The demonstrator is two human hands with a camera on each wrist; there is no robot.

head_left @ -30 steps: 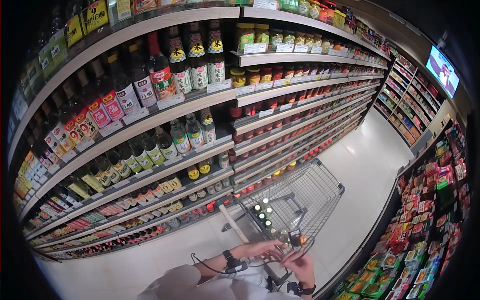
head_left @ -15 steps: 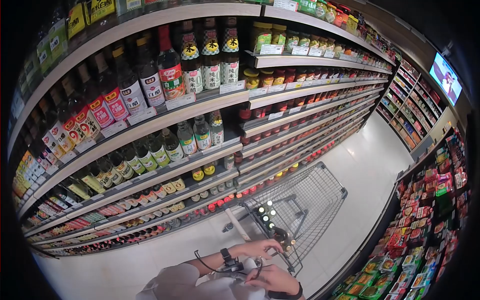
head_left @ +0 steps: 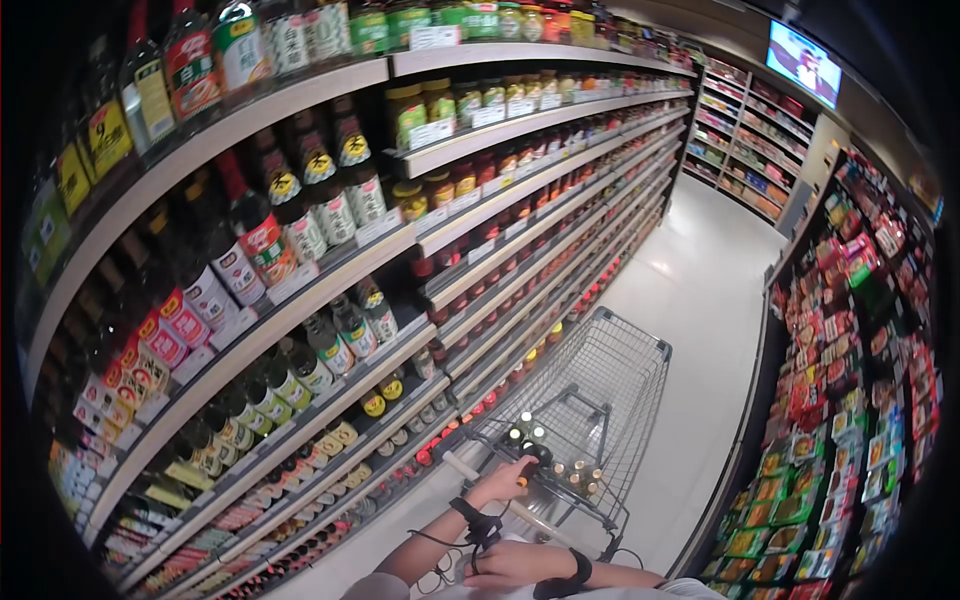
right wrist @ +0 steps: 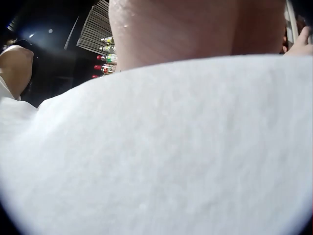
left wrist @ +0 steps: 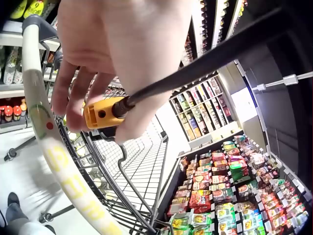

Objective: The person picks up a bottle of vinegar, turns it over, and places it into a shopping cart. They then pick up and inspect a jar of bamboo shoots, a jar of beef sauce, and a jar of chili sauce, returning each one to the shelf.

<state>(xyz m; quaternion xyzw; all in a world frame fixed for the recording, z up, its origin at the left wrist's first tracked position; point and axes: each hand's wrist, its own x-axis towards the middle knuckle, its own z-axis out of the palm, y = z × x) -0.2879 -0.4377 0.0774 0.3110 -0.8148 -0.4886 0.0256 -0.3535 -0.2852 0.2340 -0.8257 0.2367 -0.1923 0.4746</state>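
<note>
Left hand (head_left: 503, 482): fingers and thumb pinching an orange block (left wrist: 103, 113), seemingly plastic, pierced by a round dark hole, black cord (left wrist: 195, 68) attached; located above the handle end of the wire-mesh cart (head_left: 665, 350). Right hand (head_left: 505, 563): low, beside white cloth (right wrist: 161, 147); grip cannot be told, cloth blocking the wrist view. Handle (left wrist: 58, 161): smooth, curved, yellow-lettered. White-capped bottles (head_left: 527, 428): cart's left handle-end corner. Gold-capped bottles (head_left: 580, 476): right of these.

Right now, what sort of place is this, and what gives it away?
Almost certainly a supermarket: a wire shopping cart, tiered shelves of bottles and jars with price labels, and packaged goods displayed opposite.
</note>
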